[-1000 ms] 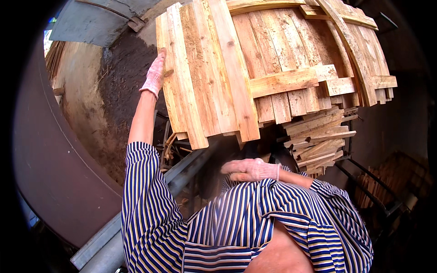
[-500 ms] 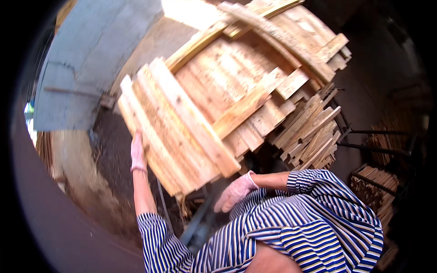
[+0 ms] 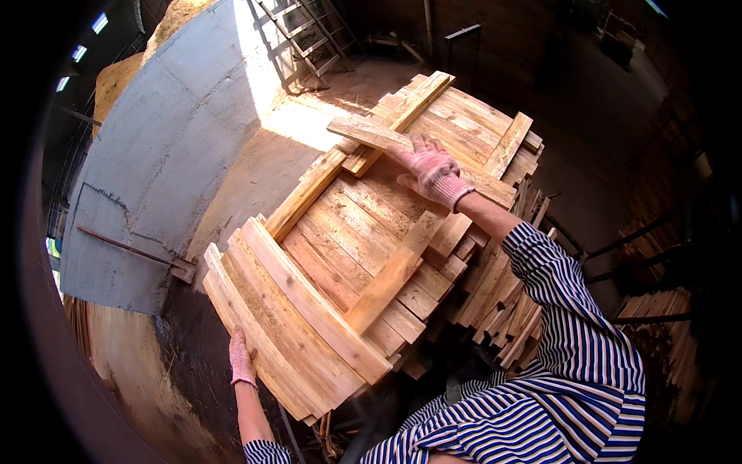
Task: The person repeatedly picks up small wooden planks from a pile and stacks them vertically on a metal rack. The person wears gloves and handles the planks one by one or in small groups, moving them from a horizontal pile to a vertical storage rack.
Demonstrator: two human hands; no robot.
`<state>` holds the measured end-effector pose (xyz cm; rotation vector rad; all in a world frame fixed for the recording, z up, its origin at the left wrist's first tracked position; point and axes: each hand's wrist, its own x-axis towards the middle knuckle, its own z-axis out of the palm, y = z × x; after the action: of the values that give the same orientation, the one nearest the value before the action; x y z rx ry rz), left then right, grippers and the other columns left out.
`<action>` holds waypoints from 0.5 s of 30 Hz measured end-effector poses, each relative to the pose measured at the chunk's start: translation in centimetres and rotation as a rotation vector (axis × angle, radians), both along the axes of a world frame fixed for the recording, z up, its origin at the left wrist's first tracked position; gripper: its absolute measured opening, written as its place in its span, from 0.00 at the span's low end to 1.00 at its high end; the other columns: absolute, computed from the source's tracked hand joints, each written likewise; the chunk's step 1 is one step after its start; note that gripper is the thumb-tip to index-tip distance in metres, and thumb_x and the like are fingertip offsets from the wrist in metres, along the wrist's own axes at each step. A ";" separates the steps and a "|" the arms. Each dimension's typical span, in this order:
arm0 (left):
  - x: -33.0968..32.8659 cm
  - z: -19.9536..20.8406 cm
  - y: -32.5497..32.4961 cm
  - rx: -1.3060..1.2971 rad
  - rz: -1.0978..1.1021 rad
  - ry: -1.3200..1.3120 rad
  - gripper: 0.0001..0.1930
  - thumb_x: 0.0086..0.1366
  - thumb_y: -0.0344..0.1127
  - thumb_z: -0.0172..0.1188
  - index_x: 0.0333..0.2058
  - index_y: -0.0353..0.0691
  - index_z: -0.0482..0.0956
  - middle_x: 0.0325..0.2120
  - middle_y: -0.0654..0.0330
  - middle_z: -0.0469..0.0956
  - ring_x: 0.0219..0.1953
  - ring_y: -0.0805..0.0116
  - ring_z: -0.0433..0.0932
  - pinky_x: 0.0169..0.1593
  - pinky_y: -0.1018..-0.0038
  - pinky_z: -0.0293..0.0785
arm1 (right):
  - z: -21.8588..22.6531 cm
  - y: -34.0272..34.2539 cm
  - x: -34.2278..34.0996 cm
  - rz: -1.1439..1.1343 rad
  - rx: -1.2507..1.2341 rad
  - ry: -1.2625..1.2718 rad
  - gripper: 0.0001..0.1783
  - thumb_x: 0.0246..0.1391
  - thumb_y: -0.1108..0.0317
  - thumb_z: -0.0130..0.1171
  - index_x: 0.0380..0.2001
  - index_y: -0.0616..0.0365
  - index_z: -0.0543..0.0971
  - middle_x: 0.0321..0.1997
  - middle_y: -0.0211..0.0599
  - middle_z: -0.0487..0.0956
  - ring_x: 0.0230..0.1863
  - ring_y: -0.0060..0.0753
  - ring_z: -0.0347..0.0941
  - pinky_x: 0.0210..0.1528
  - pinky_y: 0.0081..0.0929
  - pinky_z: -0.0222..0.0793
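Both my hands wear pinkish knitted gloves. My left hand (image 3: 241, 359) is closed on the outer edge of the nearest wooden board (image 3: 263, 344), at the left end of a wide layer of pale boards; its fingers are partly hidden. Farther off, my right hand (image 3: 434, 166) reaches across the stack. It grips a loose wooden board (image 3: 367, 131) from above, thumb on the near side and fingers over the far side. That board lies slantwise over the others. A short crosspiece (image 3: 398, 271) and a long yellowish batten (image 3: 309, 193) rest on the layer.
A heap of narrow wood strips (image 3: 495, 301) is below the stack's right side. More strips (image 3: 665, 309) lie on a dark rack at far right. A grey wall (image 3: 170, 131) curves along the left, with a long-handled tool (image 3: 182, 269) beside it. A ladder (image 3: 309, 42) leans at the back.
My right hand has gone from near my body, out over the stack, onto the loose board. My left hand stays at the edge board. The view has shifted, showing more of the back.
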<state>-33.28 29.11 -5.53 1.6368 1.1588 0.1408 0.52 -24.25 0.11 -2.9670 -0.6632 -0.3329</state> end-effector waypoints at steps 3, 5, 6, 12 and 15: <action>0.3 -0.2 0.1 -0.039 -0.038 -0.017 0.35 0.67 0.67 0.59 0.63 0.49 0.72 0.54 0.64 0.77 0.53 0.66 0.75 0.53 0.60 0.70 | 0.0 -2.0 4.9 0.023 -0.054 0.352 0.38 0.63 0.49 0.63 0.73 0.22 0.60 0.74 0.54 0.62 0.67 0.55 0.70 0.59 0.45 0.76; -0.6 -0.5 0.6 -0.008 -0.019 -0.014 0.35 0.67 0.67 0.58 0.62 0.48 0.72 0.53 0.63 0.79 0.51 0.65 0.77 0.51 0.58 0.71 | 0.2 -1.5 4.5 -0.058 0.060 0.386 0.38 0.62 0.52 0.65 0.73 0.26 0.62 0.67 0.52 0.67 0.65 0.54 0.71 0.61 0.45 0.73; -0.9 -0.4 0.9 -0.010 -0.013 -0.010 0.35 0.67 0.67 0.59 0.62 0.48 0.72 0.52 0.63 0.79 0.50 0.65 0.78 0.51 0.58 0.71 | 1.0 -1.1 3.6 -0.101 0.118 0.405 0.38 0.61 0.54 0.65 0.73 0.28 0.63 0.64 0.51 0.70 0.64 0.53 0.71 0.62 0.45 0.72; 0.5 -1.2 0.8 -0.030 -0.041 -0.003 0.38 0.68 0.66 0.58 0.64 0.41 0.70 0.56 0.57 0.77 0.52 0.60 0.79 0.51 0.57 0.77 | 0.6 -2.0 2.9 -0.175 0.154 0.442 0.36 0.60 0.60 0.65 0.70 0.26 0.67 0.63 0.48 0.73 0.62 0.53 0.75 0.57 0.45 0.76; 0.6 -1.3 0.6 -0.039 -0.051 -0.047 0.39 0.67 0.66 0.60 0.64 0.41 0.70 0.55 0.57 0.77 0.53 0.61 0.78 0.51 0.57 0.77 | 1.9 -0.8 0.9 -0.269 0.113 0.440 0.40 0.58 0.58 0.67 0.72 0.21 0.64 0.65 0.48 0.73 0.63 0.52 0.75 0.57 0.47 0.77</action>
<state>-32.64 29.71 -6.80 1.6194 1.0773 0.1224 1.45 -25.06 2.04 -2.8691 -0.1900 0.2565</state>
